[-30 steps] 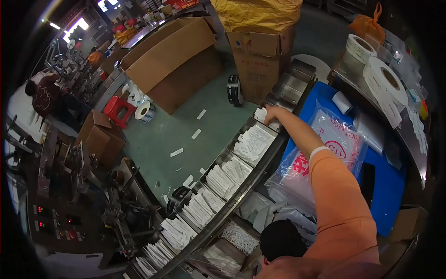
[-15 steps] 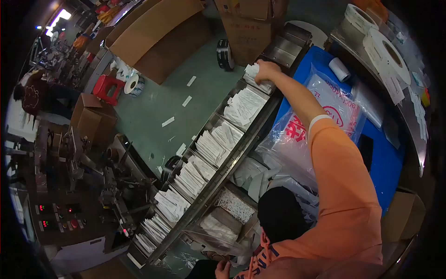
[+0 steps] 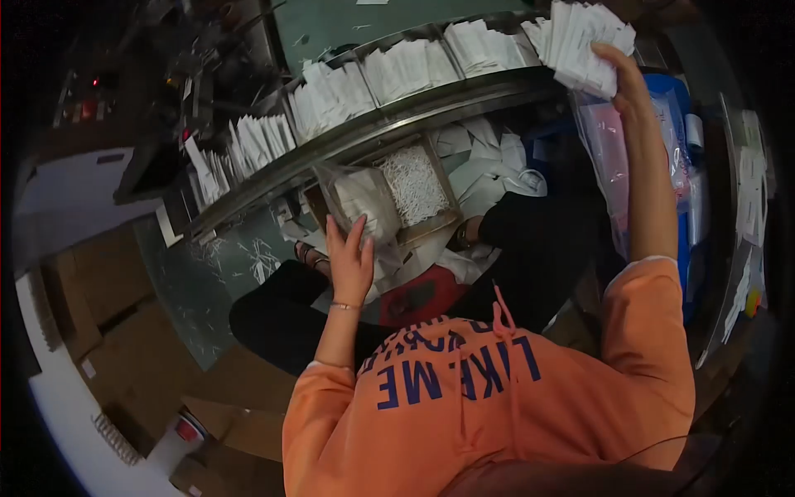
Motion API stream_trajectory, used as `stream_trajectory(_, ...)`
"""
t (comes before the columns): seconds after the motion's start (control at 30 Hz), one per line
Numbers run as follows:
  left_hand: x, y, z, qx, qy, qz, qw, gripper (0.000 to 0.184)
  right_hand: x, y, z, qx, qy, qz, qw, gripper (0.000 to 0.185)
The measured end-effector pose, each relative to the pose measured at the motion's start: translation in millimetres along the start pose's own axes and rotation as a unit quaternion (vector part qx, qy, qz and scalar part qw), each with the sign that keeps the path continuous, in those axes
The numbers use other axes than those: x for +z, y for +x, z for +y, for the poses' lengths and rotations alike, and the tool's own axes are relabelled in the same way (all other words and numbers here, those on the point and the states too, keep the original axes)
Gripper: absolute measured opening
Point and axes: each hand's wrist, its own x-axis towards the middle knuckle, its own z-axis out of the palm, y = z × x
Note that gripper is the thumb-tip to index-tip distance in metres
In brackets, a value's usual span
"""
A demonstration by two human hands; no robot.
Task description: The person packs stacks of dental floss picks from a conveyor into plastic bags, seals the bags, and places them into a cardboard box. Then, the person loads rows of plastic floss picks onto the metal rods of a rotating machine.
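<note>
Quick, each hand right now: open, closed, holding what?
Left hand: open, beside the clear plastic bag; no grip visible.
Right hand: closed on a bundle of white slips.

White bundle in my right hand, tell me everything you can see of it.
The white bundle is a thick handful of flat slips that look like paper, with faint grey marks on some. Its edges are uneven, and the slips fan out at the top. The right hand grips it from the right, a thumb or finger across the visible face. It is tilted, near the right end of the metal tray; whether it touches the tray is unclear.
</note>
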Motion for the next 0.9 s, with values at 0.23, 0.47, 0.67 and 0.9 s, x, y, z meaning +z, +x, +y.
stream_trajectory(0.23,29,1,-47,-0.065,0.089,0.057,0.992,0.043,205,-71,154,0.112,0.099,-0.108,0.983,0.044)
stream_trajectory(0.47,8,-3,-95,-0.098,-0.041,0.013,0.994,0.054,303,-70,246,0.045,0.043,-0.145,0.987,0.057)
stream_trajectory(0.67,-22,-10,-143,-0.073,-0.143,0.019,0.987,0.066,316,-63,282,-0.195,-0.534,-0.279,0.774,0.076)
stream_trajectory(0.9,-26,-2,-132,-0.060,-0.188,-0.028,0.980,0.072,305,-37,395,-0.113,-0.750,-0.352,0.549,0.080)
